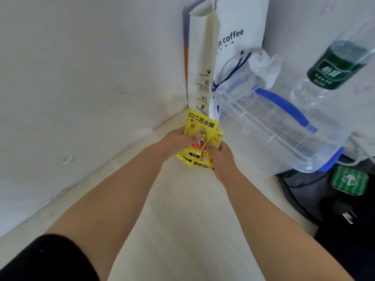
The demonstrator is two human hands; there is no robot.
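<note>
Several yellow hand-warmer packets point(199, 126) lie stacked on the pale wooden surface point(182, 209) near the corner of two white walls. My left hand point(178, 140) holds the stack from its left side, thumb lying across the top packet. My right hand point(220, 157) grips the stack's right side, thumb on the lower packets. The fingers under the packets are hidden.
A white paper coffee bag point(233, 37) stands in the corner behind the packets. A clear plastic box with a blue handle point(284, 126) sits to the right. A green-labelled water bottle point(332, 67) lies beyond it. A dark bag point(304, 195) and a green case point(349, 182) are at lower right.
</note>
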